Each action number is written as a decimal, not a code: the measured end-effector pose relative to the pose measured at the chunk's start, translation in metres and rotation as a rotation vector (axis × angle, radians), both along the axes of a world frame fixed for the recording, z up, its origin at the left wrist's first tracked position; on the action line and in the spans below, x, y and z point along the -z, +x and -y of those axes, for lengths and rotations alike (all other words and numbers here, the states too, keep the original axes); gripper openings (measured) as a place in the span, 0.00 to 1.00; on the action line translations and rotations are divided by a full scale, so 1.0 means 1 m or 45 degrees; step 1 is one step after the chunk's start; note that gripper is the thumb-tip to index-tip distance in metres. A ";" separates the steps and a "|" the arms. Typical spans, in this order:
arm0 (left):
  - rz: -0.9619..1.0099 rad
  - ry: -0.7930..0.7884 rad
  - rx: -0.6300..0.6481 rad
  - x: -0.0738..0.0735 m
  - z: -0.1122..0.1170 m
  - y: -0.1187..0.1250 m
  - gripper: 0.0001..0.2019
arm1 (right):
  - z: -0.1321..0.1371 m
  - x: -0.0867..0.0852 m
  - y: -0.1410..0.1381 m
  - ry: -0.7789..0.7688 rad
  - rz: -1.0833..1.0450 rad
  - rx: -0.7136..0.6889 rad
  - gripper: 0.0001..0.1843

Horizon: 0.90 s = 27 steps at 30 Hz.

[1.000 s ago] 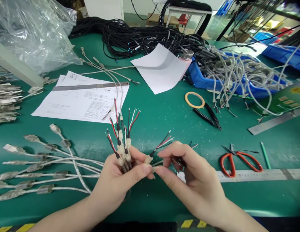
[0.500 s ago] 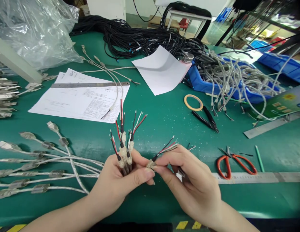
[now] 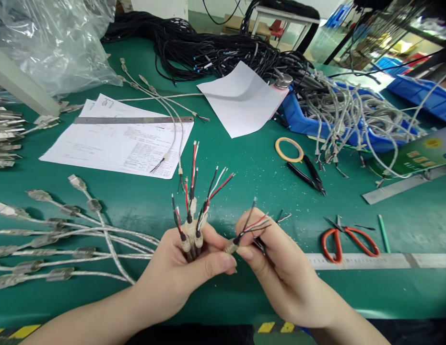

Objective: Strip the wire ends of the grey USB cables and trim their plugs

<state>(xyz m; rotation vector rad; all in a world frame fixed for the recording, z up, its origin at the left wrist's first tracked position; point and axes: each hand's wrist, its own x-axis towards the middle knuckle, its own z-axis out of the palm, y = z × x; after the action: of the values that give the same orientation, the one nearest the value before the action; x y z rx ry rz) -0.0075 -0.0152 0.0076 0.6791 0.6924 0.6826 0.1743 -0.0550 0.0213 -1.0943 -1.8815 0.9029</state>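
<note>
My left hand is closed around a bundle of USB cables, their bared red, white, black and green wires pointing up. Between its thumb and forefinger it pinches one separate cable end, tilted to the right. At that end's thin wires my right hand is closed, thumb and forefinger against their base by the black sleeve. More thin wire tips show behind the right hand; what they belong to is hidden. The cables' USB plugs lie fanned out at the left.
Red-handled scissors or pliers lie by a steel ruler at the right. Behind are black cutters, a tape roll and a blue bin of cables. Printed sheets and black cables lie farther back.
Both hands and the held cables have shifted slightly right in view. The pinched end's wires are spread differently, one black wire now standing more upright. The right fingers have shifted along the wires.
</note>
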 end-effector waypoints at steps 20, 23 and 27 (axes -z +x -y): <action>-0.152 0.185 -0.040 0.005 -0.003 -0.006 0.06 | -0.005 0.001 0.001 -0.002 0.003 0.455 0.03; -0.131 0.178 -0.073 0.005 -0.002 -0.005 0.03 | -0.001 0.001 0.002 0.032 0.028 0.364 0.07; -0.077 0.091 -0.132 0.003 -0.003 -0.001 0.04 | 0.000 0.000 0.003 0.087 0.179 0.202 0.22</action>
<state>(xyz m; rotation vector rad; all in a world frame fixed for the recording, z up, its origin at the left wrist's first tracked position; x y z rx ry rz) -0.0089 -0.0127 0.0045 0.7361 0.7658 0.7878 0.1777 -0.0553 0.0212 -1.2734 -1.8923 0.6828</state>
